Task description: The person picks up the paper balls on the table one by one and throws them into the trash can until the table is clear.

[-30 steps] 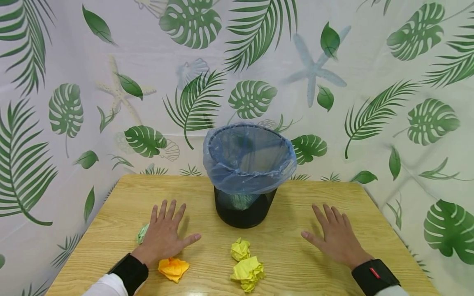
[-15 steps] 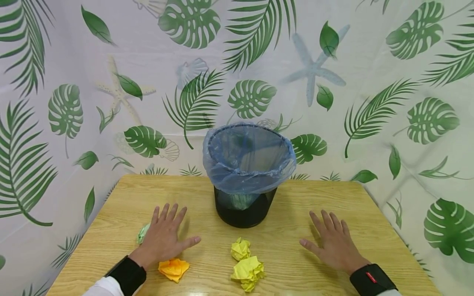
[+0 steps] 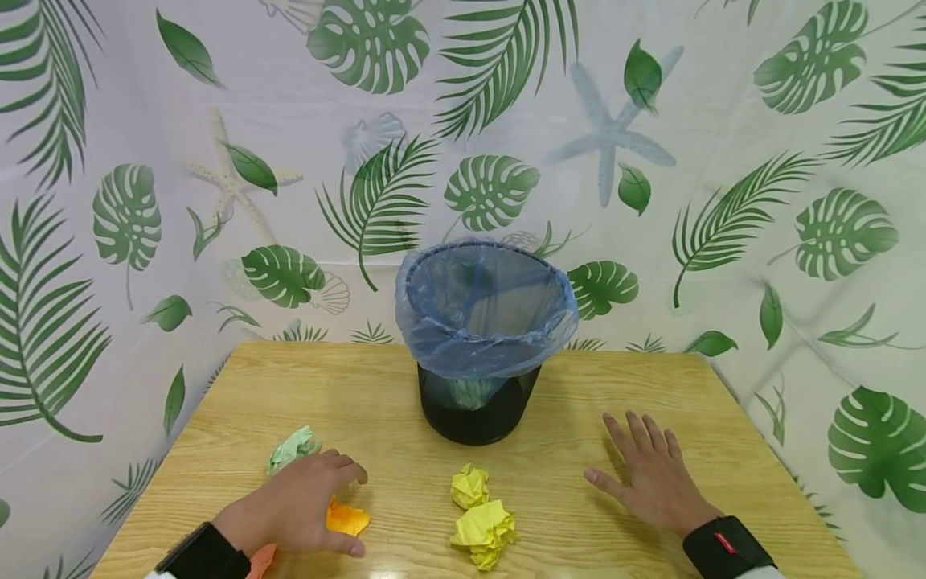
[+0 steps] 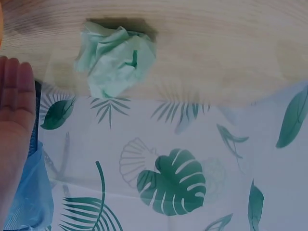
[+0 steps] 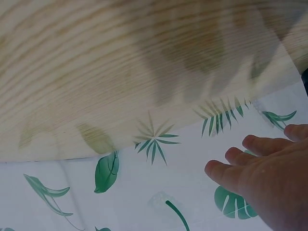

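Note:
My left hand (image 3: 300, 498) hovers with bent fingers and thumb spread apart, partly covering a crumpled orange paper (image 3: 349, 519). Past its knuckles lies a crumpled pale green paper (image 3: 292, 450), which also shows in the left wrist view as a green ball (image 4: 115, 60). A coral-red paper (image 3: 261, 560) peeks out beneath the left wrist, mostly hidden. Over the right side of the table my right hand (image 3: 654, 482) spreads its fingers, palm down, holding nothing. Two crumpled yellow papers, a smaller one (image 3: 470, 487) and a larger one (image 3: 485, 532), lie between the hands.
A black mesh wastebasket (image 3: 470, 418) lined with a blue plastic bag (image 3: 481, 354) stands at the table's back middle. The wooden table (image 3: 600, 539) meets a leaf-patterned cloth (image 3: 304, 201) behind and at both sides.
My left hand has dropped back toward the orange paper, its fingers bending, uncovering more of the green paper and some of the coral-red one. The right hand has shifted slightly toward me.

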Tool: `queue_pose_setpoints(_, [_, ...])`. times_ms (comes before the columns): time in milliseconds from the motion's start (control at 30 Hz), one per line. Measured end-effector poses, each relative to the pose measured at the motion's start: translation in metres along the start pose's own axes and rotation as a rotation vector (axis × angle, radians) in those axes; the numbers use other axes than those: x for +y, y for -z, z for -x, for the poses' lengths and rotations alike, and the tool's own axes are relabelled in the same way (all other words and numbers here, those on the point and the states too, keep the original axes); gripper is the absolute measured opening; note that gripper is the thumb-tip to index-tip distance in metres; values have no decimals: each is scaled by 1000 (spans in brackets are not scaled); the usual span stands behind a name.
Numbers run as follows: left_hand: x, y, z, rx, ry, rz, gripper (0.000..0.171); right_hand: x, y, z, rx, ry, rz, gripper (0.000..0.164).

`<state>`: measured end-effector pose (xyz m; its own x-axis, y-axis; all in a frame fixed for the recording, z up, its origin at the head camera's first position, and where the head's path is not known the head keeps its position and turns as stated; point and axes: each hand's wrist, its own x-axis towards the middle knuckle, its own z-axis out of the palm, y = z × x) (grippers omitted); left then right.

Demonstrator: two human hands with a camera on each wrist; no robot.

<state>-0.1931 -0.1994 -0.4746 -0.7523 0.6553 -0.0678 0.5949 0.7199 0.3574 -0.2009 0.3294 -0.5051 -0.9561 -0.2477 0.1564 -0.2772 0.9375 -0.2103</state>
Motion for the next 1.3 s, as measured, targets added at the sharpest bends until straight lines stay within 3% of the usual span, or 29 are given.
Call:
queue_pose_setpoints(133, [-1, 1, 5, -85, -38, -16, 81, -2, 1, 1, 1, 2, -1, 90])
queue_pose_setpoints(300, [-3, -2, 6, -143, -45, 15, 55, -2, -1, 1, 2, 8, 4, 90])
queue_pose_setpoints(467, [-4, -6, 4, -135, -63, 54, 30, -2, -1, 2, 9, 10, 8, 91])
queue_pose_setpoints(633, [-3, -7, -1, -71, -76, 78, 14, -3, -1, 2, 10, 7, 20, 91])
queue_pose_setpoints(767, [-1, -2, -4, 43, -29, 82, 24, -2, -3, 3, 0, -3, 19, 91])
queue_pose_setpoints(900, [3, 11, -7, 218, -14, 38, 31, -2, -4, 4, -11, -13, 12, 91])
queue_pose_setpoints(1133, [14, 45, -20, 605, -110, -45, 38, -3, -5, 5, -14, -11, 3, 90])
queue_pose_setpoints(1300, [26, 72, -32, 781, -179, -35, 39, -4, -5, 6, -16, -13, 3, 91])
